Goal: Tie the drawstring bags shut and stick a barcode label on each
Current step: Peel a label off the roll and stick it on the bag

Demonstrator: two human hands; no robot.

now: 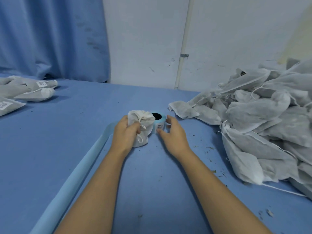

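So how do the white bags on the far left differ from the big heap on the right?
The few white fabric drawstring bags on the left lie flat in a small group; the heap of white fabric bags on the right is piled high. The left bags show white barcode labels; none shows on the heap. Loose white strings trail from the heap, none visibly from the left bags. Both are pale fabric with dark contents.

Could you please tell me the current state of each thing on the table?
drawstring bag: cinched shut, no label visible, gripped by left hand.
label roll: standing on end, right hand curved round it.
backing strip: unrolled, lying flat.
right pile of bags: heaped, no labels visible.
left bags: lying down, two show labels.
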